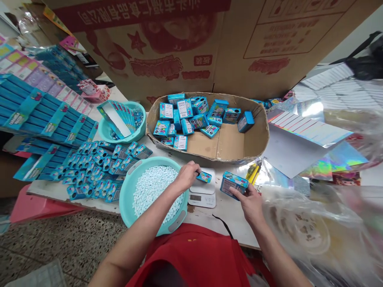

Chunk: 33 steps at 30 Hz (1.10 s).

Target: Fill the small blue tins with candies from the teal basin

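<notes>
Worktable seen from above, with both my bare hands over its near side. I am at a handling step at a small white scale (202, 200): my left hand (188, 175) has a blue printed box (204, 176) over the weighing plate, while my right hand (251, 202) holds a second blue box (234, 184) just beyond the scale's right side. The display is too small to read.

As I judge it, setting the first box down calls for a level, gentle release onto the plate, with my fingers lifted clear so they do not press on it. The second box needs steady support away from the scale.

My left fingers are nearly closed, pinching the left end of the first box; I cannot tell whether its underside touches the plate. My right hand is partly closed, as wide as the box is thick, thumb on the printed side and fingers behind, mostly hidden.

My left forearm slants up across a turquoise basin (128, 199) of pale pellets (149, 187), wrist bent towards the scale, palm down. My right forearm comes in from the lower right, hand turned inwards. Beyond both hands, a cardboard tray (227, 149) holds more blue boxes (180, 142).
</notes>
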### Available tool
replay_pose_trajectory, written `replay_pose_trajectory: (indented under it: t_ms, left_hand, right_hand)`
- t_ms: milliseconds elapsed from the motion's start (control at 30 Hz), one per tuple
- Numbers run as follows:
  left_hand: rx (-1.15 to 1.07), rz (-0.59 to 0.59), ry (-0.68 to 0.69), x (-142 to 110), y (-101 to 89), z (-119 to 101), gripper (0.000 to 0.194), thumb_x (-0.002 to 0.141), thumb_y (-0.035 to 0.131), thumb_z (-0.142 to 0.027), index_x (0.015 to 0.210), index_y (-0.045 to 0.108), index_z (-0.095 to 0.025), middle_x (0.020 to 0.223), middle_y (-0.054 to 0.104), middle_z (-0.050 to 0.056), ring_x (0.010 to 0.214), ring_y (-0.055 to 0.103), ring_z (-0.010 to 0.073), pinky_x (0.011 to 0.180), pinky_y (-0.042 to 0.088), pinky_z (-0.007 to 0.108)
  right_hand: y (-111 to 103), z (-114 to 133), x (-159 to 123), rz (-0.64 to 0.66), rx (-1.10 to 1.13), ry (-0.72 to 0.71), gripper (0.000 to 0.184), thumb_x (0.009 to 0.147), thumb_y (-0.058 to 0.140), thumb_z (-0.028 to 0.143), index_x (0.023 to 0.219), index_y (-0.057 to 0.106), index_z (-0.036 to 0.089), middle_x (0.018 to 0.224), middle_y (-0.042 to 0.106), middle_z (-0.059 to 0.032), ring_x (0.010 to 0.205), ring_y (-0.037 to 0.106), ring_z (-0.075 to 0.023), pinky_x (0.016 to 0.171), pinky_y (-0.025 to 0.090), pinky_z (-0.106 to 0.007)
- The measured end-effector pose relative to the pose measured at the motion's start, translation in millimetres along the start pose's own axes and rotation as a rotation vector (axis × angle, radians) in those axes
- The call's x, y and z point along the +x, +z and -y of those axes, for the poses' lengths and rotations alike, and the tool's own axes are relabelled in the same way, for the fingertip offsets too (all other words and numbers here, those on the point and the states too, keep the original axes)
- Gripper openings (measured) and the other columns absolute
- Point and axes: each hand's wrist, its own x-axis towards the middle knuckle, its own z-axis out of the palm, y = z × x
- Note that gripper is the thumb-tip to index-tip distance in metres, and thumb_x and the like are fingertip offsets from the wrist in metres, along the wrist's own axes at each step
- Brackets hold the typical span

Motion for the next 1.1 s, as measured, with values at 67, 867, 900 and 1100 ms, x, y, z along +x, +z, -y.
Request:
replay_pose_trajectory:
  t_ms: [67,867,900,1100]
  left_hand:
    - [0.026,0.017,0.027,-2,-0.9,-3,0.025,0.073,0.046,-0.006,0.079,0.067,-0.018,0.083,0.054,0.003,0.073,0.052,0.0154,0.066,0.037,0.026]
    - [-1.098,-0.394,-0.748,-74,-21.0,81,0.026,0.055,0.07,-0.026,0.075,0.06,-0.013,0.059,0.055,-0.001,0.049,0.05,0.0081,0.049,0.038,0.021]
    - [-1.062,-0.353,-0.736,-76,-18.1,81,0.025,0.055,0.069,-0.024,0.076,0.061,-0.013,0.06,0.056,-0.001,0.05,0.051,0.0091,0.05,0.04,0.022]
    - [-0.696,-0.164,-0.538,-69,-7.3,71,0.014,0.065,0.055,-0.02,0.077,0.06,-0.017,0.065,0.059,0.0,0.054,0.054,0.0116,0.056,0.042,0.025]
  right_hand:
    - [1,1,-1,0.007,-0.004,0.008,0.045,0.055,0.082,0.043,0.089,0.063,0.02,0.086,0.07,-0.003,0.077,0.063,-0.0211,0.074,0.052,-0.037]
    - [2,1,2,0.016,-0.023,-0.018,0.044,0.057,0.081,0.043,0.09,0.063,0.02,0.086,0.07,-0.0026,0.079,0.063,-0.0218,0.076,0.052,-0.038]
    - [3,0,2,0.023,-0.013,-0.02,0.044,0.057,0.081,0.042,0.09,0.063,0.02,0.086,0.069,-0.0025,0.08,0.063,-0.0216,0.076,0.052,-0.038]
    - [5,1,1,0.044,0.005,-0.002,0.045,0.058,0.082,0.04,0.094,0.062,0.021,0.089,0.069,-0.0025,0.081,0.062,-0.0213,0.079,0.051,-0.038]
